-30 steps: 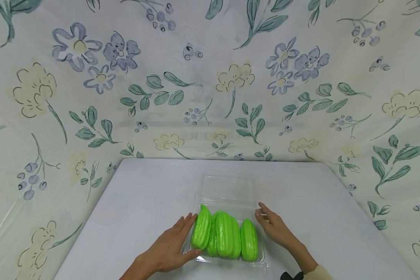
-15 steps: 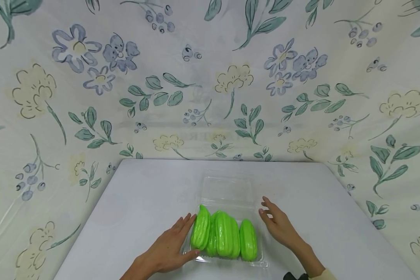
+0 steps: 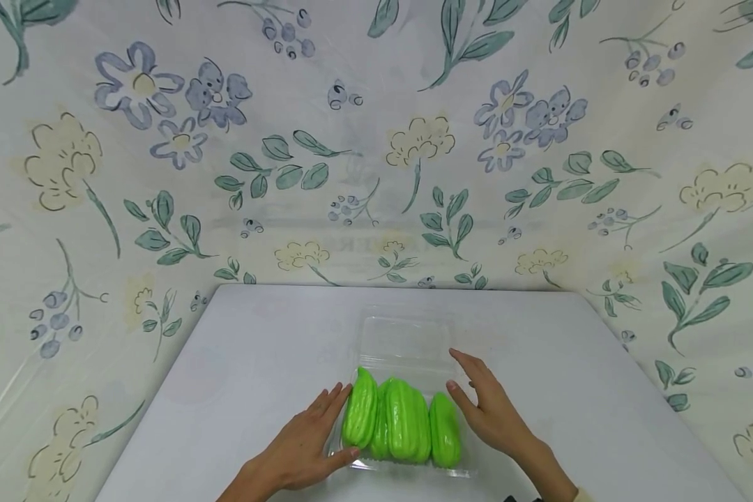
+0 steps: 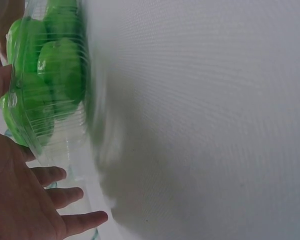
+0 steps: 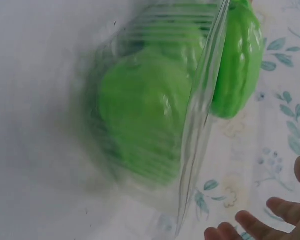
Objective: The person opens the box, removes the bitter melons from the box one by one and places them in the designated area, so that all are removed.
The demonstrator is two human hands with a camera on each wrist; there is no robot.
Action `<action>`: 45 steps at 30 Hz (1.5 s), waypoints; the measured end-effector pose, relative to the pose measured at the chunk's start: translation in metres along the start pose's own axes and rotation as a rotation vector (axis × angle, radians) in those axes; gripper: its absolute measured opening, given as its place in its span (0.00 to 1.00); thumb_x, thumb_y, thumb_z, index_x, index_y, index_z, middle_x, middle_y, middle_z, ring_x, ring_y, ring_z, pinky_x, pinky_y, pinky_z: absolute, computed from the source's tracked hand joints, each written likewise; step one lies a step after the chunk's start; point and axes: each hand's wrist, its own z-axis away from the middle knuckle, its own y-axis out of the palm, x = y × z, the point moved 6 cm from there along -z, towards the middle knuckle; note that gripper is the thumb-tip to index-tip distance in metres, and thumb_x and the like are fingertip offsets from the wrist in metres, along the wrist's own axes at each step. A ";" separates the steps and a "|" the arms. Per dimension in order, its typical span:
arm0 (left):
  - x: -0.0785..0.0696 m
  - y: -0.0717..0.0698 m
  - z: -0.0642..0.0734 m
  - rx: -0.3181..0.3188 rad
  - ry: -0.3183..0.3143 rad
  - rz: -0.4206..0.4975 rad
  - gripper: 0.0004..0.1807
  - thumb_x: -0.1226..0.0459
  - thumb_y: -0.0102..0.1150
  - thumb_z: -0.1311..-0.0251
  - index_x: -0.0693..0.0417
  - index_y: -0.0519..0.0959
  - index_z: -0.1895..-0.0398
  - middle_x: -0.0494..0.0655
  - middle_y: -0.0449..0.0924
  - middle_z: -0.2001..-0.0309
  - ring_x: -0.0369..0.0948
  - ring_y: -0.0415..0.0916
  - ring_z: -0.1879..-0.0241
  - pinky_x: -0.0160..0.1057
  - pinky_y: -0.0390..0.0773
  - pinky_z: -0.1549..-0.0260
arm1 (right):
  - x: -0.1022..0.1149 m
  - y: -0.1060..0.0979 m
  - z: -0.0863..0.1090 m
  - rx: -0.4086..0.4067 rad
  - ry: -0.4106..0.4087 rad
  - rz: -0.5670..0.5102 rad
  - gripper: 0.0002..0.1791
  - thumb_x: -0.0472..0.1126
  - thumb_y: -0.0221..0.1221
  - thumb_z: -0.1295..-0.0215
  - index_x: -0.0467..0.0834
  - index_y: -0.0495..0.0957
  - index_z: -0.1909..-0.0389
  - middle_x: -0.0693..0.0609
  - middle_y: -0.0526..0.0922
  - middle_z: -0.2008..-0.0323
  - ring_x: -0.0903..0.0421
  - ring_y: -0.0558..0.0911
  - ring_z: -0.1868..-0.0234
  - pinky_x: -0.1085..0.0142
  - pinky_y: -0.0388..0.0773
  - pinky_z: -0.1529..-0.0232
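On the white table stands a clear plastic clamshell box [image 3: 470, 460], its lid [image 3: 404, 338] folded back flat behind it. Several bright green, ribbed, oblong vegetable-like pieces [image 3: 404, 418] lie side by side in it, glossy and gourd-shaped. My left hand [image 3: 301, 443] rests against the box's left side, fingers extended and thumb at the front corner. Its thumb meets the clear rim [image 4: 15, 102] in the left wrist view. Above the box's right rear edge hovers my right hand [image 3: 492, 411], fingers extended and holding nothing. In the right wrist view its fingers [image 5: 255, 227] are apart from the rim.
The white tabletop [image 3: 257, 348] reaches around the box on all sides. A floral-patterned cloth [image 3: 351, 139] hangs behind the table and along both sides.
My right hand first drew away from the box's right edge, then came back leftward over its rear right corner. The left hand has stayed in place.
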 end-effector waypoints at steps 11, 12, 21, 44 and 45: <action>0.000 0.001 0.001 -0.002 -0.003 -0.008 0.51 0.32 0.46 0.38 0.54 0.49 0.21 0.58 0.54 0.26 0.60 0.55 0.30 0.64 0.68 0.45 | 0.025 0.025 0.007 0.151 -0.029 -0.038 0.36 0.53 0.62 0.33 0.57 0.61 0.27 0.58 0.68 0.35 0.53 0.78 0.50 0.52 0.77 0.55; 0.000 0.001 0.001 -0.003 -0.003 -0.009 0.51 0.32 0.46 0.38 0.54 0.49 0.21 0.58 0.54 0.26 0.60 0.55 0.30 0.63 0.68 0.45 | 0.027 0.028 0.008 0.163 -0.028 -0.036 0.37 0.55 0.62 0.34 0.57 0.61 0.27 0.58 0.68 0.35 0.53 0.78 0.51 0.51 0.77 0.55; 0.000 0.002 0.000 -0.007 0.001 -0.023 0.51 0.32 0.46 0.38 0.53 0.49 0.21 0.57 0.55 0.26 0.60 0.56 0.30 0.63 0.69 0.45 | 0.038 0.046 0.010 0.213 -0.071 0.019 0.45 0.62 0.62 0.37 0.57 0.54 0.24 0.55 0.69 0.35 0.59 0.77 0.56 0.58 0.78 0.59; -0.002 0.000 -0.001 0.002 0.005 -0.014 0.51 0.33 0.48 0.38 0.54 0.49 0.22 0.58 0.55 0.26 0.60 0.56 0.30 0.62 0.69 0.45 | 0.040 0.064 0.008 0.121 -0.035 0.009 0.37 0.56 0.66 0.39 0.41 0.71 0.34 0.46 0.69 0.36 0.49 0.76 0.44 0.52 0.78 0.51; -0.002 0.000 -0.001 0.003 0.004 -0.015 0.51 0.33 0.48 0.38 0.54 0.49 0.22 0.58 0.55 0.26 0.59 0.56 0.30 0.62 0.69 0.45 | 0.039 0.064 0.008 0.116 -0.023 -0.004 0.37 0.55 0.67 0.39 0.41 0.72 0.34 0.47 0.69 0.36 0.50 0.76 0.45 0.54 0.78 0.52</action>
